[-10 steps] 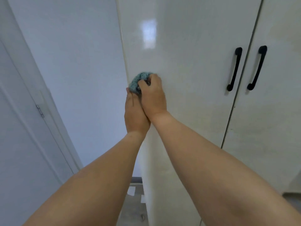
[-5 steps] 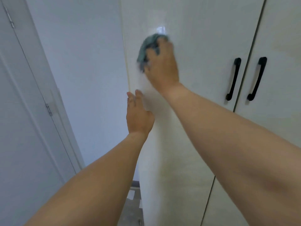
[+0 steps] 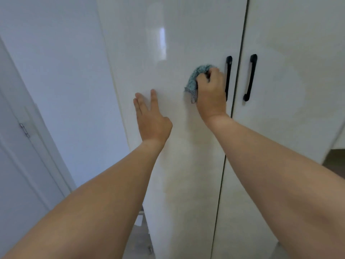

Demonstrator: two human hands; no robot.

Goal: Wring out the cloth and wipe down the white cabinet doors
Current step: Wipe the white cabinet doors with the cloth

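A bunched blue-grey cloth [image 3: 195, 79] is pressed against the glossy white left cabinet door [image 3: 168, 43]. My right hand [image 3: 211, 94] grips the cloth with curled fingers, just left of that door's black handle [image 3: 228, 71]. My left hand [image 3: 149, 118] lies flat on the same door, fingers straight and pointing up, lower and to the left of the cloth. The right cabinet door [image 3: 289, 71] has its own black handle [image 3: 251, 77].
A pale wall [image 3: 65, 81] runs along the cabinet's left side, with a white room door and its hinge [image 3: 25, 129] at the far left. Grey floor [image 3: 138, 242] shows below between my arms. A dark opening [image 3: 334, 159] sits at the right edge.
My right hand swept the cloth from the upper left of the door down and right, to beside the handle. My left hand let go of the cloth and now lies flat on the door.
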